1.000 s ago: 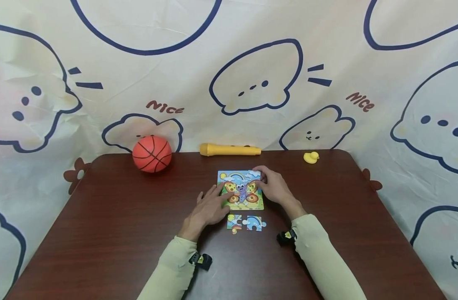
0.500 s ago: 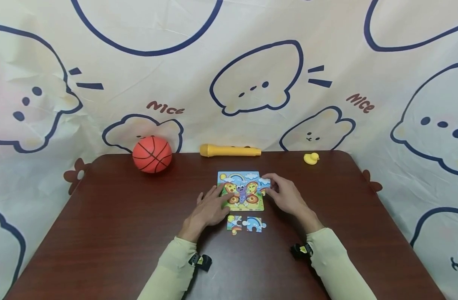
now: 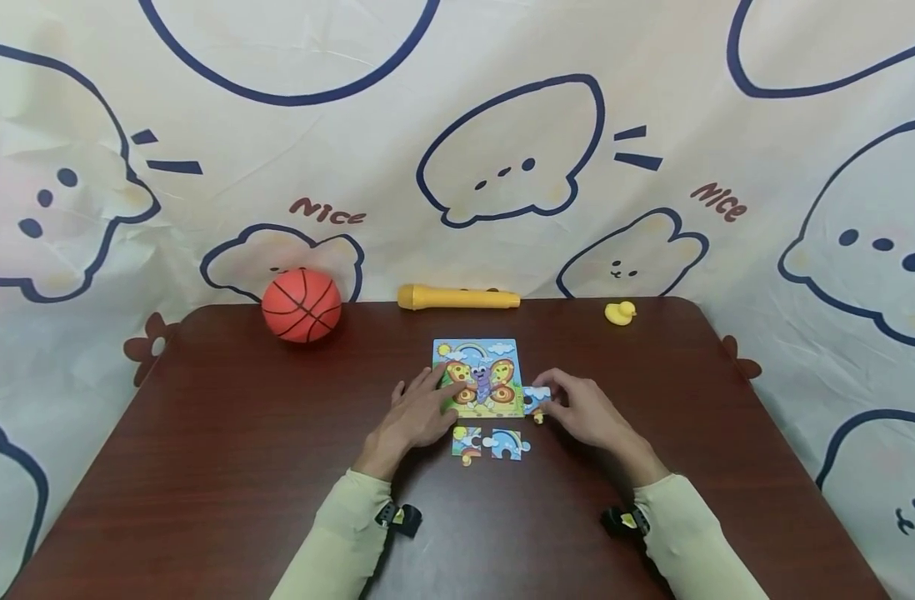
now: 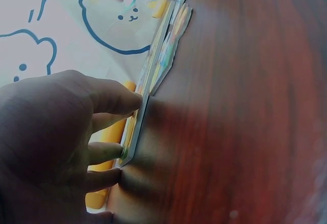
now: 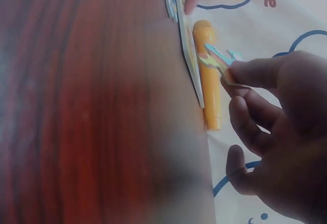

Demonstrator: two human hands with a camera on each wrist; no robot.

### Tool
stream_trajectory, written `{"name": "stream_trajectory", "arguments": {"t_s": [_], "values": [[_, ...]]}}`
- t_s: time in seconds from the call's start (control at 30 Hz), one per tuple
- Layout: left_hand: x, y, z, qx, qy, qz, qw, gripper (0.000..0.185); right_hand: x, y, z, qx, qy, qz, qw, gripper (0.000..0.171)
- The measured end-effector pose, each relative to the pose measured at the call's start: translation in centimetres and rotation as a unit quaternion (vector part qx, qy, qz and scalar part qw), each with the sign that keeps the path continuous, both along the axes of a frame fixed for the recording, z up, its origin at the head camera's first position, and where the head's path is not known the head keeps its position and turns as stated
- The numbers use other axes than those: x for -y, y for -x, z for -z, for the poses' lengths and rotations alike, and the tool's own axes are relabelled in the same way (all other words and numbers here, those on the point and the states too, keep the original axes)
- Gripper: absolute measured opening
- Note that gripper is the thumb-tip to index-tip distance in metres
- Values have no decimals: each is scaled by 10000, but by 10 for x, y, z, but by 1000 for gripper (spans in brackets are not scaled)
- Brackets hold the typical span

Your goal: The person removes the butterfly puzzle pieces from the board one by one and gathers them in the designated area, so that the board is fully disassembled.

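Observation:
In the head view a square butterfly puzzle board [image 3: 495,354] lies on the table. My left hand [image 3: 412,415] rests on its left side with the fingers spread; the left wrist view has those fingertips [image 4: 132,101] against the board's edge. To the right of the board, my right hand [image 3: 591,412] pinches a blue jigsaw piece [image 3: 532,395] between thumb and fingers. The right wrist view shows this piece held above the table. Just below the board lie two loose pieces, a sun piece [image 3: 467,438] and a rainbow piece [image 3: 507,443], side by side.
At the table's far edge are a red toy basketball [image 3: 302,305] on the left, a yellow toy microphone [image 3: 459,297] in the middle and a small yellow duck [image 3: 620,313] on the right. A cartoon-printed cloth [image 3: 502,125] hangs behind the brown table [image 3: 225,467].
The right hand has pulled away from the board's upper right corner, carrying the jigsaw piece right and toward the near side. My left hand has stayed on the board.

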State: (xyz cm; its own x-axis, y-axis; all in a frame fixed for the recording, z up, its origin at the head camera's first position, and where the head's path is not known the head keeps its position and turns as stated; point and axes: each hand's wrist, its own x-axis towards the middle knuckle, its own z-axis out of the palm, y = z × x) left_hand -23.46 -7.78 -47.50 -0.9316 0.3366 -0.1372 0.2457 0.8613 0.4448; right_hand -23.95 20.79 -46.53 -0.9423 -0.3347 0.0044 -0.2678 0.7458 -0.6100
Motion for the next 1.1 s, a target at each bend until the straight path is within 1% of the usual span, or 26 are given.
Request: {"name": "stream_trajectory", "arguments": {"t_s": [0.1,0.2,0.4,0.53,0.63,0.77,0.93,1.0,1.1], "values": [[0,0,0,19,17,2,10000,49,-4,-3,-1,216,32,-81,9997,24],[0,0,1,12,21,-3,10000,48,-9,-6,-1,429,-63,-163,9989,22],[0,2,1,88,-19,-66,9999,49,-13,-9,0,741,-457,-270,9958,19],[0,2,0,184,-35,-38,9998,51,-12,-10,-2,934,-696,-284,9928,15],[0,2,-1,227,-59,-39,9997,51,-11,-11,-3,882,-923,-372,9911,15],[0,2,-1,239,-89,-62,9997,51,-11,-12,-3,672,-1072,-505,9907,17],[-1,1,0,188,-156,-86,9997,51,-12,-12,-2,561,-1005,-621,9914,17],[-1,1,1,171,-178,-87,9997,51,-11,-11,-1,514,-908,-604,9927,17],[1,0,2,153,-205,-49,9997,52,-8,-10,1,414,-787,-465,9950,18]]}}
